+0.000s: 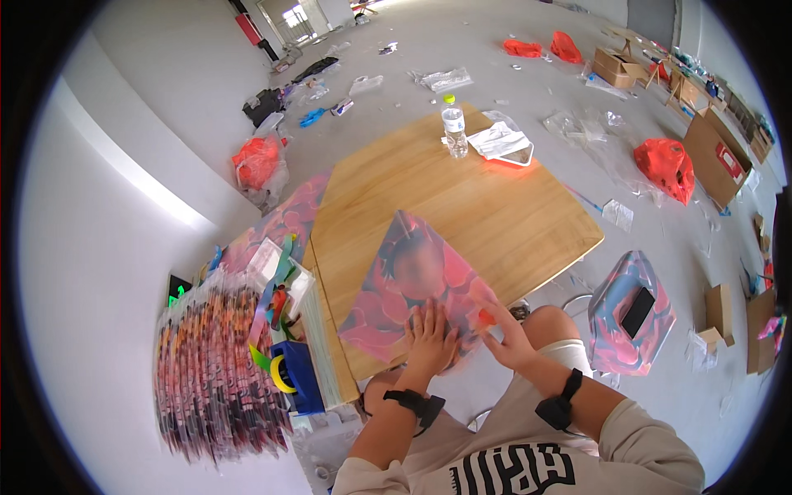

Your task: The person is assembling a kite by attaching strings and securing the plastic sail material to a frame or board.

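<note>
A pink and blue printed sheet point(375, 301) with a portrait on it lies cornerwise on the near part of the wooden table point(355, 198), its lower edge reaching the table's front. My left hand point(431, 340) rests flat on it with the fingers spread. At the sheet's right edge, my right hand point(510, 340) is closed on a small orange-red object point(485, 317), whose kind I cannot make out. The right fingertips are slightly blurred. Both hands touch the sheet or its rim.
Left of the table stand a blue tape dispenser point(299, 379) and a row of wrapped packets point(219, 371). A water bottle point(453, 132) and a white tissue pack point(499, 142) sit at the far edge. A phone point(637, 312) lies on a print-covered stool at right. Plastic litters the floor.
</note>
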The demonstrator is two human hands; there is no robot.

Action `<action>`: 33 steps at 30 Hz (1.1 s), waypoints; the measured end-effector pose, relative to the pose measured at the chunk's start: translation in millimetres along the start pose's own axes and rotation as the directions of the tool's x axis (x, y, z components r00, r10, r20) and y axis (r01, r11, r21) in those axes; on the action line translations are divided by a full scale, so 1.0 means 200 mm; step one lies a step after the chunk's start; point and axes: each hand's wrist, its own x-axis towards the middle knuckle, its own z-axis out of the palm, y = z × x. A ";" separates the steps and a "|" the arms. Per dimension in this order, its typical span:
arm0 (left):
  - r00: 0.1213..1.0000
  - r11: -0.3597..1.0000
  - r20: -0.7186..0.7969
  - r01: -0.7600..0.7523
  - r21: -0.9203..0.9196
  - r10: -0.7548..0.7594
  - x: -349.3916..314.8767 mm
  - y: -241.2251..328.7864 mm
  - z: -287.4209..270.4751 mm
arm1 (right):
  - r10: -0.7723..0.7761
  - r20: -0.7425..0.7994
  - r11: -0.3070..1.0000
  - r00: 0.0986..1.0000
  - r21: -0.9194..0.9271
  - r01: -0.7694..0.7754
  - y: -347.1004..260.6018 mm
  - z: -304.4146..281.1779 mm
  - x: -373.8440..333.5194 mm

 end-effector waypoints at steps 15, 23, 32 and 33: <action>0.999 0.999 -0.020 0.033 -0.012 -0.033 0.04 0.04 -0.01 | 0.272 -0.495 0.944 0.825 -0.028 -0.328 0.31 -0.46 0.09; 0.996 0.999 -0.086 -0.005 0.039 0.009 0.24 0.05 0.02 | 0.299 -0.304 0.870 0.904 -0.301 -0.390 0.10 -0.47 -0.01; 1.000 0.976 -0.028 -0.002 -0.217 -0.004 0.28 -0.02 -0.06 | -0.045 0.417 0.801 0.908 -0.528 0.283 0.17 -0.05 0.15; 1.000 0.981 -0.012 0.018 -0.193 -0.020 0.23 -0.01 -0.15 | -0.032 0.429 0.786 0.903 -0.547 0.288 0.22 -0.04 0.13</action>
